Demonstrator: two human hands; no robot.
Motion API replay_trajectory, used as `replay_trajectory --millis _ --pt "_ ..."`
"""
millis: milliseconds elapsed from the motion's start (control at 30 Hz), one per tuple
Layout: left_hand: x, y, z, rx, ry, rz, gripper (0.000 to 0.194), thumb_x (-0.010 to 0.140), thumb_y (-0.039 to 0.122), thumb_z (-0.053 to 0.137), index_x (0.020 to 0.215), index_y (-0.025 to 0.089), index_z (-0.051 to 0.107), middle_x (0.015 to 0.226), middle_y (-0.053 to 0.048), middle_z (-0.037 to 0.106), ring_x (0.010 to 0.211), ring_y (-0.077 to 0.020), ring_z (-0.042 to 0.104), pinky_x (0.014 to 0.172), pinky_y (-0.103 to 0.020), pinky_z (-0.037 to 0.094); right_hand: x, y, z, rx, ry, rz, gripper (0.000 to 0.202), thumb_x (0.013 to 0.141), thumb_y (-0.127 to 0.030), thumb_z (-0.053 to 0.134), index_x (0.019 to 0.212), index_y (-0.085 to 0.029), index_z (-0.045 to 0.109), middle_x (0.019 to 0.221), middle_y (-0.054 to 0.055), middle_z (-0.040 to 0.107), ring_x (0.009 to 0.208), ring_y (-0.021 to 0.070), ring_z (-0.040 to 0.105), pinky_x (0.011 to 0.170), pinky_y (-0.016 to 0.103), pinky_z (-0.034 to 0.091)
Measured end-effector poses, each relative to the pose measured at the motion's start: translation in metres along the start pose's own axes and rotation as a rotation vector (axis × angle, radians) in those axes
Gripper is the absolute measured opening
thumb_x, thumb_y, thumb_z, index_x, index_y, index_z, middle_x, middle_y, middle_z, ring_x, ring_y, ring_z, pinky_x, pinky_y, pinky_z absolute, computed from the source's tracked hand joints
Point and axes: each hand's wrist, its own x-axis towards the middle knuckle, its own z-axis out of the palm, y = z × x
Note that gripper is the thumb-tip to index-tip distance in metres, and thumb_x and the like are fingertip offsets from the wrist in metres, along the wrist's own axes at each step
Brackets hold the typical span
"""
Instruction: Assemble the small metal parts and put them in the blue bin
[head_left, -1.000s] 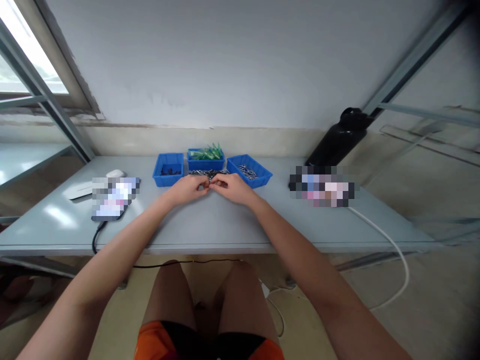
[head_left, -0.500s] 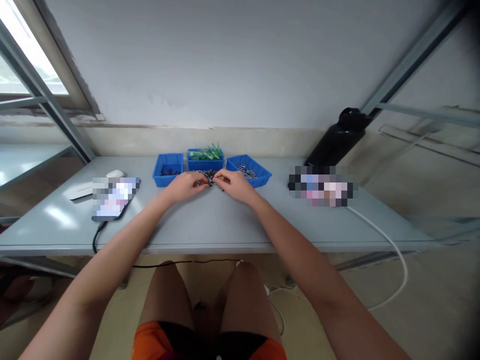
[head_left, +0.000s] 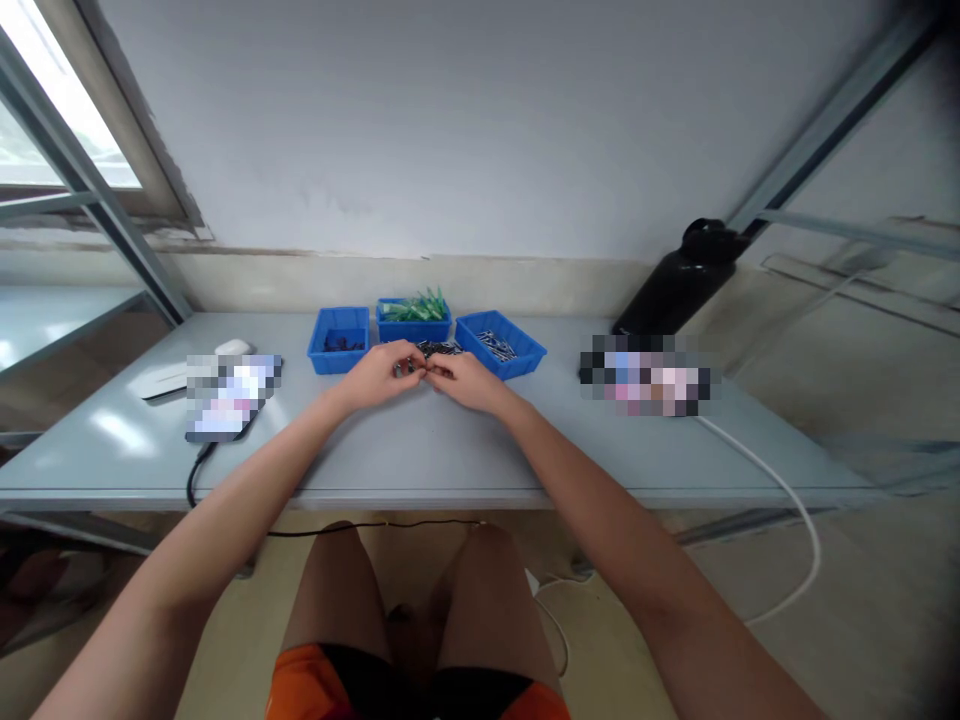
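Your right hand (head_left: 469, 382) was nearer the metal parts (head_left: 442, 349), which lay at its 11 o'clock, spread roughly 9-to-3, and at 2 o'clock from your left hand (head_left: 381, 377). Both curled their fingertips close; what they pinched, if anything, was unclear.

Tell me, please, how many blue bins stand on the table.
3: the left bin, holding small dark parts; the middle bin, farther back, holding green pieces; and the angled right bin, holding silvery pieces. None appears hidden.
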Motion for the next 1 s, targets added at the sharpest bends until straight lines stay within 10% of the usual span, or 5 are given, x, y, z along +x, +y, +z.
replay_trajectory --millis 1000 --pt "0.000 -0.010 0.000 0.173 0.043 0.107 0.015 0.088 0.027 0.058 0.095 0.018 0.068 0.087 -0.004 0.070 0.086 -0.0175 0.064 0.077 -0.028 0.050 0.003 -0.002 -0.002 0.467 0.016 0.124 0.027 0.081 -0.045 0.057 0.078 -0.019 0.059 0.063 -0.002 0.056 0.059 0.0107 0.052 0.058 0.025 0.040"
